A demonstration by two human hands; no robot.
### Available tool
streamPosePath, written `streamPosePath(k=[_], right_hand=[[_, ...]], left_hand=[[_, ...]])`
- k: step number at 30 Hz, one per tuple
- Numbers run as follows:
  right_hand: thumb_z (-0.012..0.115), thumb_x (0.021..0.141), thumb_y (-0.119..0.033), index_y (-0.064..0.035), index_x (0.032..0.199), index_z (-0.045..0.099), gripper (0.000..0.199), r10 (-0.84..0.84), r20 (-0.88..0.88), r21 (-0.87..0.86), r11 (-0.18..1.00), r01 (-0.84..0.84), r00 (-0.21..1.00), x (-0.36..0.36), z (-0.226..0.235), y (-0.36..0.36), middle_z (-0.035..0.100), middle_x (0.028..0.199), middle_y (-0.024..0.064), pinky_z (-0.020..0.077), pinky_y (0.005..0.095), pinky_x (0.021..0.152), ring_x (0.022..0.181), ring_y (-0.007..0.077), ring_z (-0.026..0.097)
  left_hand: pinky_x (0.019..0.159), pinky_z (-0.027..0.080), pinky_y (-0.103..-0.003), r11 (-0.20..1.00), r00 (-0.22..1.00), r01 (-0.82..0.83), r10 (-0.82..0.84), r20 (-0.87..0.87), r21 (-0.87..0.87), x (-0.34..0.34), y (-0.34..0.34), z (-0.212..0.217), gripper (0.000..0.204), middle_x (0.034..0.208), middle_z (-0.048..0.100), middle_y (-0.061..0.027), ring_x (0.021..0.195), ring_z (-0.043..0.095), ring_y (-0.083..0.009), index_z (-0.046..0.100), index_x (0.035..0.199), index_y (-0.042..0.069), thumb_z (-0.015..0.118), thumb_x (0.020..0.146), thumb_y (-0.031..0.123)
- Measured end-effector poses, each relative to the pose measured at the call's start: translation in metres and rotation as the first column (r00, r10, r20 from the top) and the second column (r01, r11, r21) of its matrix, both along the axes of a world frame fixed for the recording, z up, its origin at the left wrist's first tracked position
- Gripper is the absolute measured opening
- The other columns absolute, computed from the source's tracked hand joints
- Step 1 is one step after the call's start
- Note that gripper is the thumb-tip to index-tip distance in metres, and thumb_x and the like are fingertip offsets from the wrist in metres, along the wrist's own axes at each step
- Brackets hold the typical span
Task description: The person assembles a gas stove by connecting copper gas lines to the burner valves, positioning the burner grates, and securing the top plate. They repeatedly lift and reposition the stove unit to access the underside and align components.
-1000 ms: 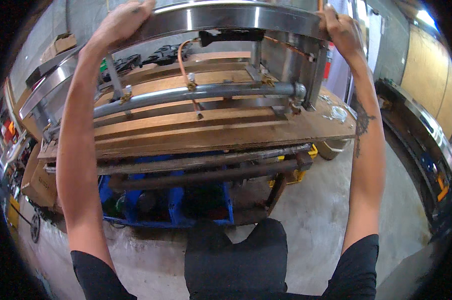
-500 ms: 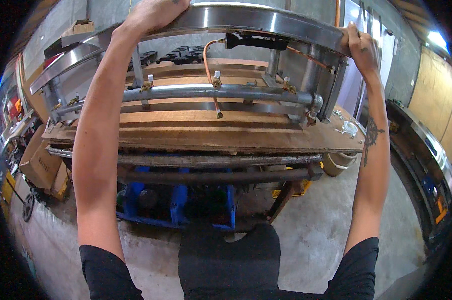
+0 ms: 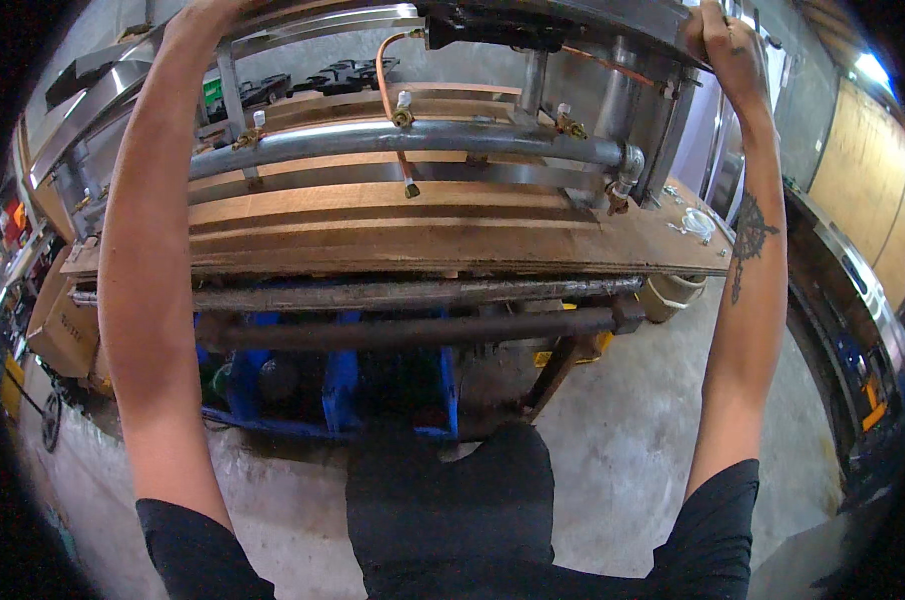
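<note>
A stainless steel stove frame (image 3: 618,28) stands on a wooden-topped bench (image 3: 423,255), its upper rim partly beyond the top edge. My right hand (image 3: 725,48) is closed around the rim's right corner. At the rim's left part is my left hand (image 3: 205,12), mostly cut off, its fingers hidden. A grey gas pipe (image 3: 493,140) with brass valves (image 3: 403,110) runs across the frame's front. From the black burner part (image 3: 488,32) under the rim, a copper tube (image 3: 383,75) bends down; a second length with a brass nut (image 3: 411,188) hangs below the pipe.
Black stove grates (image 3: 348,75) lie behind the frame. Clear tubing (image 3: 698,226) sits on the bench's right end. Underneath are blue crates (image 3: 341,390); a pale bucket (image 3: 673,295) stands beside the bench. A cardboard box (image 3: 65,325) is at left, a long metal unit (image 3: 853,290) at right.
My left hand has shifted left along the rim and mostly out of the picture. The right hand keeps its hold at the corner. The whole scene sits higher in view.
</note>
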State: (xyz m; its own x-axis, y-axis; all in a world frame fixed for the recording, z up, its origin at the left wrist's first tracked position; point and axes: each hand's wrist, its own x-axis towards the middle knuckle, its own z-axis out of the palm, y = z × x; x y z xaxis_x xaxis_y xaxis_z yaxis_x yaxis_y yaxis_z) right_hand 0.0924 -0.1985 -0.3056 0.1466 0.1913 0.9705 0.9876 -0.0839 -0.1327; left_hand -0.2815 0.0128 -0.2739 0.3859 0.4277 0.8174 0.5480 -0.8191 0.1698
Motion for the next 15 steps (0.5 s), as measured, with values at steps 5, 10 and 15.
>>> streamPosePath(k=[5, 10, 15], right_hand=[[0.046, 0.104, -0.031, -0.0013, 0.091, 0.07, 0.041, 0.037, -0.093, -0.021, 0.999, -0.039, 0.995, -0.004, -0.002, -0.008, 0.069, 0.073, 0.0162, 0.0518, 0.0421, 0.067, 0.065, 0.027, 0.068], [0.046, 0.102, -0.054, -0.0014, 0.081, 0.068, 0.061, 0.02, -0.03, -0.037, 0.999, -0.021, 0.999, 0.016, 0.006, -0.001, 0.061, 0.068, 0.0134, 0.0437, 0.0349, 0.069, 0.067, 0.0222, 0.057], [0.044, 0.101, -0.056, -0.0018, 0.083, 0.071, 0.063, -0.044, 0.02, -0.037, 0.998, 0.044, 0.999, 0.029, 0.012, 0.0, 0.065, 0.075, 0.0167, 0.0462, 0.0384, 0.073, 0.074, 0.0286, 0.063]], left_hand=[[0.063, 0.045, -0.043, 0.997, 1.0, -0.01, 0.011, 0.024, -0.072, 0.003, 0.001, 0.005, 0.052, 0.064, 0.06, -0.0127, 0.062, 0.058, -0.0267, 0.066, 0.074, 0.001, 0.041, 0.102, 0.037], [0.086, 0.049, -0.049, 0.978, 0.981, -0.158, 0.172, -0.094, 0.138, 0.001, 0.018, 0.014, 0.049, 0.103, 0.07, -0.0293, 0.099, 0.067, -0.0412, 0.071, 0.1, -0.001, 0.038, 0.104, 0.036], [0.095, 0.046, -0.05, 0.916, 0.93, -0.213, 0.297, -0.218, 0.339, 0.001, 0.016, 0.015, 0.052, 0.111, 0.069, -0.0305, 0.107, 0.065, -0.0453, 0.069, 0.103, -0.003, 0.036, 0.103, 0.036]])
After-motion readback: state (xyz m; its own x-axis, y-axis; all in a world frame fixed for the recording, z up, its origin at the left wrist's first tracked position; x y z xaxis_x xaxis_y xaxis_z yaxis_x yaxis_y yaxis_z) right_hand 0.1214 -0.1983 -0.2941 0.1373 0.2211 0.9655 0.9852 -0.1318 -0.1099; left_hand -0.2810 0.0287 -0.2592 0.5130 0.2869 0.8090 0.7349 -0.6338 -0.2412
